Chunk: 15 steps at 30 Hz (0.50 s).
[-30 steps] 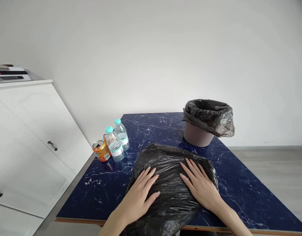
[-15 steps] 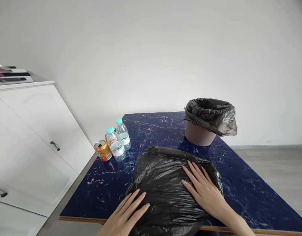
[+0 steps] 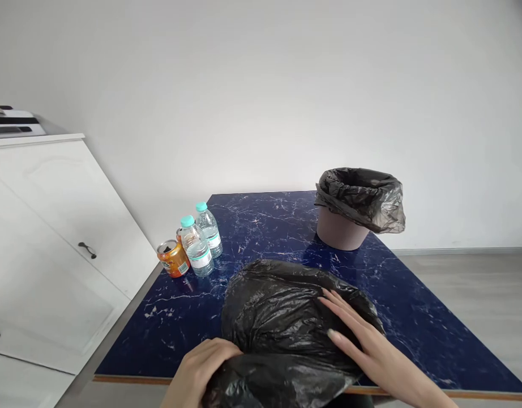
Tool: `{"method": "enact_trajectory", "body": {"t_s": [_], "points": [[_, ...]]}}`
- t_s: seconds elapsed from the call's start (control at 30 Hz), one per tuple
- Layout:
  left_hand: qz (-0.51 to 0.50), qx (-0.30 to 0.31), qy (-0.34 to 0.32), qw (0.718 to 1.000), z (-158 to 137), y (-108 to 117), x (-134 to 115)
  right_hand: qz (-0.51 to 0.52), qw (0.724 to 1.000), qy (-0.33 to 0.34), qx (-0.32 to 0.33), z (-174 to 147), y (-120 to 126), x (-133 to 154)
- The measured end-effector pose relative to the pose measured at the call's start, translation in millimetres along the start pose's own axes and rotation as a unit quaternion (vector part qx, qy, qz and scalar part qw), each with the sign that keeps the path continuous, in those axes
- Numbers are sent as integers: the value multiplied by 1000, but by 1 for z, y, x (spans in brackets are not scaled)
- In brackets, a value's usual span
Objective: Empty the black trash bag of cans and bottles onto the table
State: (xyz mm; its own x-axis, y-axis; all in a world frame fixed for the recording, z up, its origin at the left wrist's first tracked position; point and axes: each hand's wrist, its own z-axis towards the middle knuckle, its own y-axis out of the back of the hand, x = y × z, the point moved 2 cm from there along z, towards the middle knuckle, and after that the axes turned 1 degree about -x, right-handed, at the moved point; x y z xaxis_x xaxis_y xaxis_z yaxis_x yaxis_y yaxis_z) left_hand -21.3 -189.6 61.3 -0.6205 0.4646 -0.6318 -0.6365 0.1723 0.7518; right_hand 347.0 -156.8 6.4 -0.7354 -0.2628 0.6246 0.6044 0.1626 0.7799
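Lying at the lower centre of the frame near the table's front edge, the black bag has the right hand flat, fingers spread, on its right side, while the left hand curls closed on its near-left fold.

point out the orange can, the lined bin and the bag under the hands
orange can (image 3: pixel 173 259), head view, on its side wall
lined bin (image 3: pixel 341 229), head view, on its bare lower wall
black bag (image 3: pixel 278 306), head view, on its crinkled top
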Motion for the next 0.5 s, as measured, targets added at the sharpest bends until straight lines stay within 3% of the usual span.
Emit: {"method": "enact_trajectory", "body": {"t_s": [0.1, 0.17, 0.27, 0.37, 0.5], "points": [[-54, 6, 71, 996, 12, 16, -7, -3, 996, 51, 77, -19, 16, 4], [-67, 23, 101, 992, 17, 26, -11, -33, 995, 54, 82, -27, 21, -1], [-35, 31, 131, 990, 24, 40, -9, -60, 998, 29, 22, -29, 26, -14], [0, 19, 154, 988, 30, 47, 1, -25, 998, -15, -50, -25, 35, -22], [-13, 7, 162, 987, 45, 53, 14, 27, 995, -61, -76, -15, 45, -20]]}}
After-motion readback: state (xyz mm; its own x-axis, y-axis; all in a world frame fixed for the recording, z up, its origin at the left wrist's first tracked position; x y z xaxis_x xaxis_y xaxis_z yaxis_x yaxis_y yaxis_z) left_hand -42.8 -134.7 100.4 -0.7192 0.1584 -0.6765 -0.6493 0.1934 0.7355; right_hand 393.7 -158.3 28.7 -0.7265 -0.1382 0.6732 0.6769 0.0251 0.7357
